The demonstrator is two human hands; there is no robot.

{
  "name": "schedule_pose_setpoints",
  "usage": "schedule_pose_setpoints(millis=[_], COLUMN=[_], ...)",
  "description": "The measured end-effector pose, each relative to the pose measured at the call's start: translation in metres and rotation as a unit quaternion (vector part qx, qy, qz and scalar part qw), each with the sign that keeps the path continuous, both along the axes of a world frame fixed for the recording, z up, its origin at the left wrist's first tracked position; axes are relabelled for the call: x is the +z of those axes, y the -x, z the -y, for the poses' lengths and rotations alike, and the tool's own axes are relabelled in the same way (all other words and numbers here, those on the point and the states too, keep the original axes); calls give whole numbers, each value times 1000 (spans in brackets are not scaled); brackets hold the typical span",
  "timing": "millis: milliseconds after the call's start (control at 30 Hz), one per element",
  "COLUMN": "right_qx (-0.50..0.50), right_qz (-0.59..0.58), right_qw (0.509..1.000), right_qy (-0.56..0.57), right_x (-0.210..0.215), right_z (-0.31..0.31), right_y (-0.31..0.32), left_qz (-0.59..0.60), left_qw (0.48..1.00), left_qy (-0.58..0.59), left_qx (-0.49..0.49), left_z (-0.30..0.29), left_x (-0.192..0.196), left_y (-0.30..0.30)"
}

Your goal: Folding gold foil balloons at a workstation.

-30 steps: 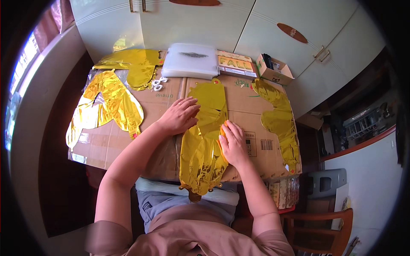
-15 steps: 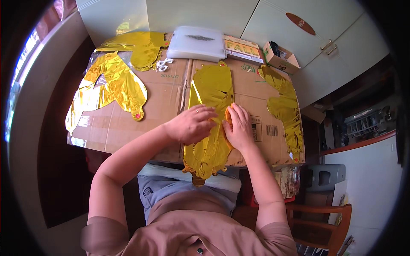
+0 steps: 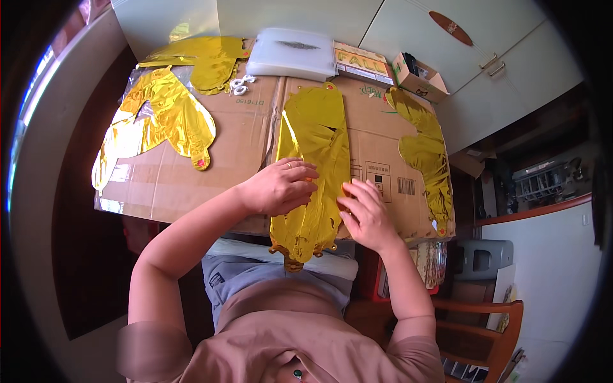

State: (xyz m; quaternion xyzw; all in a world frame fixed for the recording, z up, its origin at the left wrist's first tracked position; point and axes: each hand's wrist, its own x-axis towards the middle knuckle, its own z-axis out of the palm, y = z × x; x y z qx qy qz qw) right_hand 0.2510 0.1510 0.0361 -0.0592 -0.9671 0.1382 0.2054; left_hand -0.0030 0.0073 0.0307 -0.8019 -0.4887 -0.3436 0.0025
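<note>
A flat, long gold foil balloon point(image 3: 319, 143) lies lengthwise in front of me, its near end hanging over the edge of the cardboard surface. My left hand point(image 3: 281, 186), wearing a ring, is on its left side with the fingers bent together on the foil; thumb and fingertips are partly hidden. Beside the right edge is my right hand point(image 3: 367, 214), fingers apart and stretched toward the foil, holding nothing. Whether its fingertips touch the edge cannot be made out.
Gold foil balloons lie at left point(image 3: 163, 115), back left point(image 3: 214, 60) and right point(image 3: 424, 150). White scissors point(image 3: 241, 84), a translucent plastic case point(image 3: 292, 54), a flat printed box point(image 3: 363, 66) and an open carton point(image 3: 421, 81) line the back. A wooden chair point(image 3: 511, 311) stands at right.
My right hand has loosened from the balloon's right edge and drawn back toward me, its fingers spreading. The left hand stays nearly in place. The whole view has shifted slightly.
</note>
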Motion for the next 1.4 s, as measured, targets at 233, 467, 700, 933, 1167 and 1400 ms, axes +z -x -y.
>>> schedule_pose_setpoints(millis=[233, 467, 700, 933, 1167, 1400], right_qx=[65, 100, 86, 85, 94, 65], right_qz=[23, 68, 33, -17, -19, -65], right_qw=[998, 992, 994, 995, 992, 996], right_qy=[-8, -24, -52, -49, -77, -9], right_x=[6, 3, -3, -1, 3, -1], right_z=[16, 20, 23, 28, 23, 20], right_y=[-26, -25, -20, -7, 1, 11], left_qz=[-48, -158, -34, 19, 18, 155], left_qw=[996, 980, 994, 991, 990, 949], left_qy=[80, 88, 17, 50, 47, 149], left_qx=[-4, 79, 101, 122, 129, 230], left_z=[76, 94, 87, 83, 79, 77], left_x=[16, -7, -12, -13, -15, -5], left_y=[-1, -25, -29, -24, -25, -27])
